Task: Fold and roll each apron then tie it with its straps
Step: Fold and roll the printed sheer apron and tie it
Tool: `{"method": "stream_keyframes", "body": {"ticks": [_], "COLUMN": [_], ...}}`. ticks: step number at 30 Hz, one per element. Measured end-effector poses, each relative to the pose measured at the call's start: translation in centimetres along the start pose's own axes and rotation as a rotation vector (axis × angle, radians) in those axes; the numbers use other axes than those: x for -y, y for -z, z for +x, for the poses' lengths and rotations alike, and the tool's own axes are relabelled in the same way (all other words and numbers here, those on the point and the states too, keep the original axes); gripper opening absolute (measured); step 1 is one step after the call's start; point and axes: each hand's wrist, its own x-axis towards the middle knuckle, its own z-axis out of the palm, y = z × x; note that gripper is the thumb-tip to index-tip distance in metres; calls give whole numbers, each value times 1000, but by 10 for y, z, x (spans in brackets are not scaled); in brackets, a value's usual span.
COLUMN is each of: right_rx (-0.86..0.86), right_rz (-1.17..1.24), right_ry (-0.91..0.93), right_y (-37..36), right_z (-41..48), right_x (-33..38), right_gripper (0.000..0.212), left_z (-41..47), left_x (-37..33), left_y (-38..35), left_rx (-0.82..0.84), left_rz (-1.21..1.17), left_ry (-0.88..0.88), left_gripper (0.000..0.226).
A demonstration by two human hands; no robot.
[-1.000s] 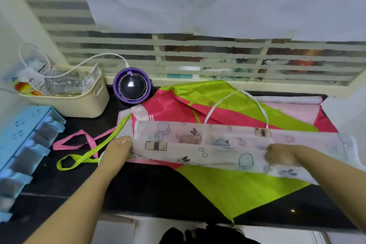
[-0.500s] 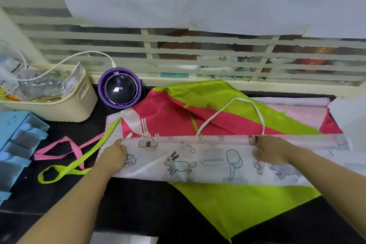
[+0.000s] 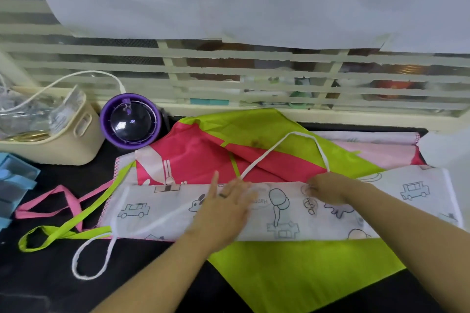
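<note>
On spread apron, folded apron; behind-left, basket and fan.

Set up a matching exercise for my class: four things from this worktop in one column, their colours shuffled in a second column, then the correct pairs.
Things
1. basket
2. fan
3. rack
4. top apron

Colours
A. blue
B. white with drawings
C. cream
D. purple

Pairs: 1-C, 2-D, 3-A, 4-B
</note>
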Motion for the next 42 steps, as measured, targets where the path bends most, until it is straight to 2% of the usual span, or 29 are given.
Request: {"method": "stream_keyframes", "body": {"ticks": [1,3,8,12,18,21,23,27,32,35,36,38,39,40,42], "right_rx": [-19,-87,-401,-695,-726,-742,-787,-764,-870,-1049,-1142,-1236,-1196,-1059,-665], "right_rz": [17,52,-64,-167,7,-9,1,27,139,135,102,111,152,188,89], "right_ry": [5,5,-195,-132,-266,-285,-266,-328,-267,-230,-175,96,270,421,533], "right_y": [-2,-11,-42,-65,-76,-76,-70,-65,-74,-73,-71,-68,-72,-79,-101], "right_z": [2,2,-20,-22,-21,-19,-13,-3,2,-2,-6,-13,-17,-21,-25], "right_x": [-3,-12,-49,-76,-125,-142,-147,-150,-156,-150,-136,-88,-57,-27,18], "right_gripper": [35,35,45,53,62,69,67,57,48,33,25,15,19,28,55], "left_z": [5,6,-3,-2,-2,-2,-2,-3,-3,-2,-2,-3,-3,-3,-3], "left_x": [-10,-18,-14,-15,-16,-15,-16,-15,-17,-17,-17,-17,-17,-16,-16], "left_y": [-10,-30,-62,-63,-65,-68,-70,-71,-69,-65,-65,-63,-62,-61,-59], "left_rx": [72,199,226,155,140,119,107,100,119,159,170,187,198,207,234], "left_rz": [-3,-20,-54,-68,-67,-73,-75,-78,-62,-59,-56,-57,-60,-61,-63], "left_ry": [-40,-39,-10,-20,-26,-23,-21,-19,-22,-10,-8,-12,-17,-19,-13], "left_gripper": [43,50,55,55,56,58,58,58,57,56,56,56,56,56,56]}}
